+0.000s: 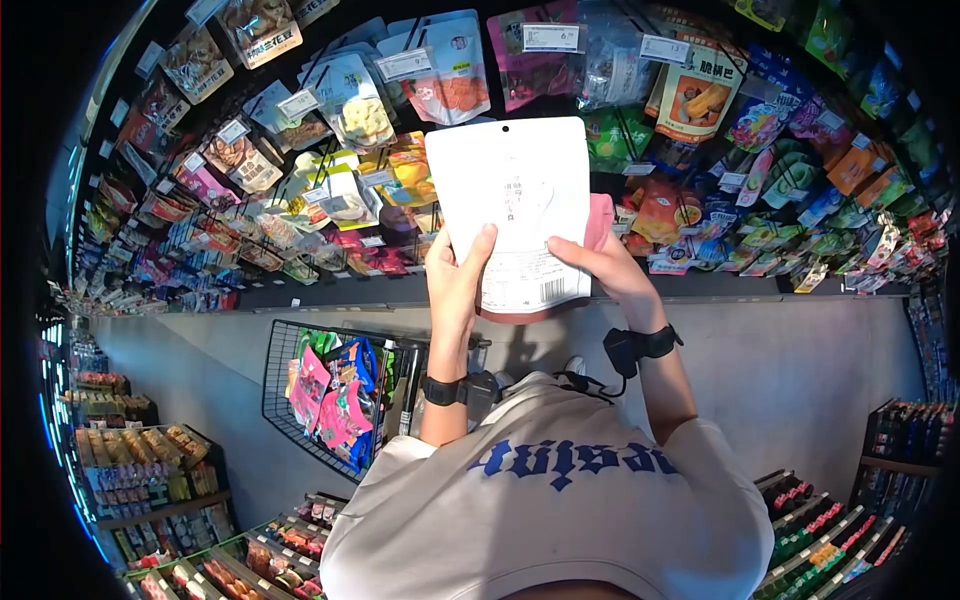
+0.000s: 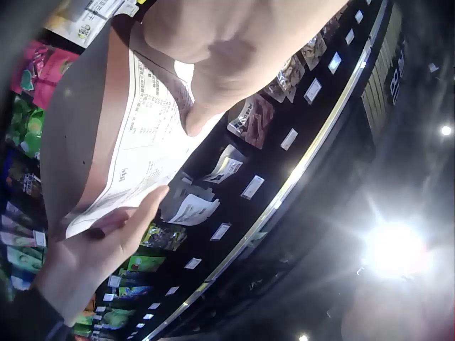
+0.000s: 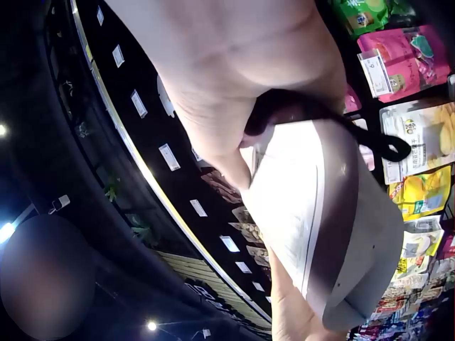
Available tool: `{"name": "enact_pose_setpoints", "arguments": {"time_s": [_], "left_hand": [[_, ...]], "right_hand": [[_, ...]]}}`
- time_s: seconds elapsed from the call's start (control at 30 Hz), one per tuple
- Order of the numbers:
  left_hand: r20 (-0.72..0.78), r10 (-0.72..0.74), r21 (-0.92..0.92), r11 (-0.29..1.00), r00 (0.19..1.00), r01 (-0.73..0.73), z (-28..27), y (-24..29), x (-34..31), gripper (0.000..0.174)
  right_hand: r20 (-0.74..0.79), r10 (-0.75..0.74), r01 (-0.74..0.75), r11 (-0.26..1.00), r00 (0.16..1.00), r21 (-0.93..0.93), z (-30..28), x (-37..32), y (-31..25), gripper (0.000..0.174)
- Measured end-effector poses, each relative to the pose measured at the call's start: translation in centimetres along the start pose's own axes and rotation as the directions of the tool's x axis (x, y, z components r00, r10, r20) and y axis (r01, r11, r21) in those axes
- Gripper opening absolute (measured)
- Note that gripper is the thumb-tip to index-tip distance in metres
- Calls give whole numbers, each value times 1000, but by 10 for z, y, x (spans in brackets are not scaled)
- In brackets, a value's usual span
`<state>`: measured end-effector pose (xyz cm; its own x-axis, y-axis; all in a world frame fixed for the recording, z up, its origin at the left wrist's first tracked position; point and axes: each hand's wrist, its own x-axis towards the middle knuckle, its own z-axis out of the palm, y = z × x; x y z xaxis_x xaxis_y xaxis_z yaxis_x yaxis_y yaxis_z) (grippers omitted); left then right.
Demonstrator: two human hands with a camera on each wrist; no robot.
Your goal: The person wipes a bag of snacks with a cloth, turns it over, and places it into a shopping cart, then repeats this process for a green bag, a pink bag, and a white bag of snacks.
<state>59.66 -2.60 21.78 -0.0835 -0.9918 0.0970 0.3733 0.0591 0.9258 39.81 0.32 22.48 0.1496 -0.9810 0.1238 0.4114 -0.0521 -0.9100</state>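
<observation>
Both of my hands hold a white snack pouch [image 1: 510, 180] upright in front of the shelves. Its printed back faces me, with small text and a barcode near the bottom and a hang hole at the top. My left hand [image 1: 458, 285] grips the lower left side, thumb on the printed face and fingers mostly hidden behind. On the lower right side, my right hand [image 1: 618, 268] grips it the same way. A pink edge [image 1: 600, 220] shows beside the pouch, above the right hand. From the right wrist, the pouch [image 3: 291, 185] bulges out below the palm.
Hanging snack bags [image 1: 445, 80] with price tags fill the shelf display ahead and to both sides. A black wire shopping basket [image 1: 268, 375] holding colourful packets stands at lower left on the grey floor [image 1: 790, 350]. More stocked racks [image 1: 150, 500] stand behind.
</observation>
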Motion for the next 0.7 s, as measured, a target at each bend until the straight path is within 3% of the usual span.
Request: {"name": "enact_pose_setpoints", "arguments": {"time_s": [0.03, 0.1, 0.23, 0.3, 0.37, 0.4, 0.43, 0.47, 0.5, 0.57, 0.6, 0.63, 0.7], "left_hand": [[-1, -4, 3, 1000, 1000, 4, -2, 2, 0, 37], [34, -28, 41, 999, 999, 27, -3, 5, 1, 39], [3, 17, 57, 998, 1000, -17, -1, -2, 3, 49], [-158, 323, 501, 840, 933, -206, 0, -7, 3, 61], [-22, 195, 242, 953, 981, -184, 4, -3, 1, 87], [49, 140, 178, 973, 989, -146, 10, 1, -3, 95], [119, 86, 118, 988, 989, -100, 15, 3, -8, 103], [201, 111, 25, 993, 973, -118, 19, 2, -9, 111], [171, 136, -60, 990, 976, -128, 26, 0, -12, 108], [212, 100, 37, 993, 972, -111, 3, -20, -6, 101], [211, 102, 37, 993, 972, -112, 1, -24, -6, 101], [219, 87, -28, 996, 972, -83, 0, -27, -7, 93], [227, 71, -90, 995, 971, -51, 5, -20, -13, 85]], "right_hand": [[89, 40, -43, 999, 995, 23, 1, -2, -1, 51], [99, 46, -48, 999, 994, 13, 2, 0, 5, 53], [-75, -69, 64, 996, 995, -65, 1, 8, 19, 47], [-130, -113, 97, 987, 985, -124, 1, 12, 20, 44], [-176, -296, 224, 912, 939, -343, 5, 17, 11, 36], [-168, -295, 238, 926, 941, -293, 11, 18, 11, 29], [-87, -337, 265, 854, 938, -447, 13, 18, 15, 39], [7, -296, 276, 879, 955, -389, 18, 13, 15, 47], [105, -260, 280, 902, 960, -330, 35, 10, 3, 55], [242, -255, 352, 677, 936, -647, 33, 10, 28, 61], [314, -266, 411, 638, 911, -652, 39, 6, 18, 62], [314, -265, 410, 638, 911, -652, 41, 6, 16, 62], [140, -357, 347, 622, 924, -702, 42, 9, 14, 65]]}}
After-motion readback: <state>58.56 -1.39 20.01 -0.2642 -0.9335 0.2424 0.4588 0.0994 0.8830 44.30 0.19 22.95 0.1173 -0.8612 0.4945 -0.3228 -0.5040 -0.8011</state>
